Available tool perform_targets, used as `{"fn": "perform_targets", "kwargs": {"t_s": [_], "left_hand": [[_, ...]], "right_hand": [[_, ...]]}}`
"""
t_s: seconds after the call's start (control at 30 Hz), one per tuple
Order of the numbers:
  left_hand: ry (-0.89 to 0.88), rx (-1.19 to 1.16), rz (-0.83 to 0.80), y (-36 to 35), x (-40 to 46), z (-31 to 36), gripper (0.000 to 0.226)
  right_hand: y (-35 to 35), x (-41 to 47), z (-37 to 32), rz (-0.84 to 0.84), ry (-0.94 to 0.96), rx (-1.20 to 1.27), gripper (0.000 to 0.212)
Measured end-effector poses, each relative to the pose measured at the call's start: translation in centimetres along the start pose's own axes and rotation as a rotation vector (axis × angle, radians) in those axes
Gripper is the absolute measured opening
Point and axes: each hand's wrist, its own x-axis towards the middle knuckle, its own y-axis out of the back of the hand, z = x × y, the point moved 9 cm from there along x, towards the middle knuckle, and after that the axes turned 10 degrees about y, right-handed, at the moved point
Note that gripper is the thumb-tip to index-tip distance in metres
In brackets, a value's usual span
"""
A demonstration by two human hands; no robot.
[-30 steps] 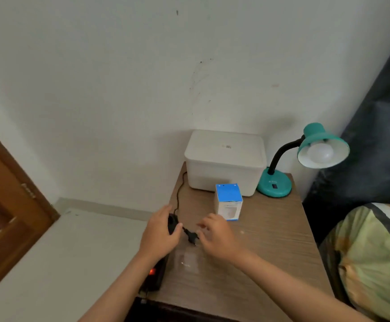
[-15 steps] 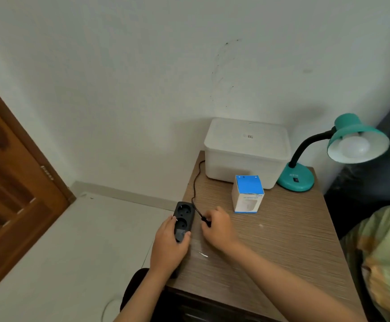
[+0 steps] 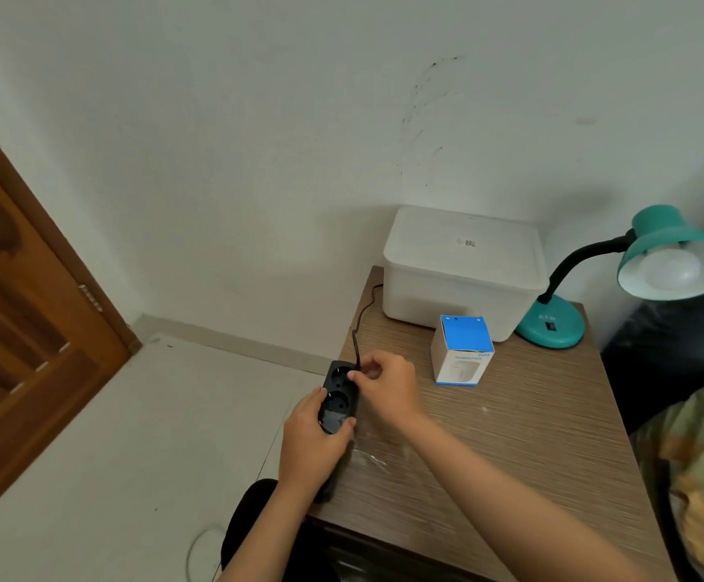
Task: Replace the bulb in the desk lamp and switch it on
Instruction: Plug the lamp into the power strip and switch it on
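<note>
Now that the right hand (image 3: 383,386) has carried the pinched plug (image 3: 353,373) to the power strip's (image 3: 338,396) twelve-o'clock socket, left hand (image 3: 312,443) gripping the strip, powering the lamp (image 3: 652,270) looks imminent.

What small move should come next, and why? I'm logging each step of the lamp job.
Probably press the plug into the far socket of the power strip. The right hand pinches the plug right at that socket, the left hand grips the strip, and the lamp looks unlit.
</note>
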Motion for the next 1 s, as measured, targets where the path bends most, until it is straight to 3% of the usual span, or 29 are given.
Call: {"fn": "perform_targets", "kwargs": {"t_s": [0.57,1.0], "left_hand": [[-0.057,-0.057,0.000,0.5,-0.4,1.4,0.040],[-0.078,-0.041,0.003,0.5,-0.3,1.4,0.042]], "right_hand": [[-1.0,0.9,-1.3,-0.085,0.098,-0.192,0.013],[-1.5,0.6,-1.0,-0.032,0.044,-0.115,0.014]]}}
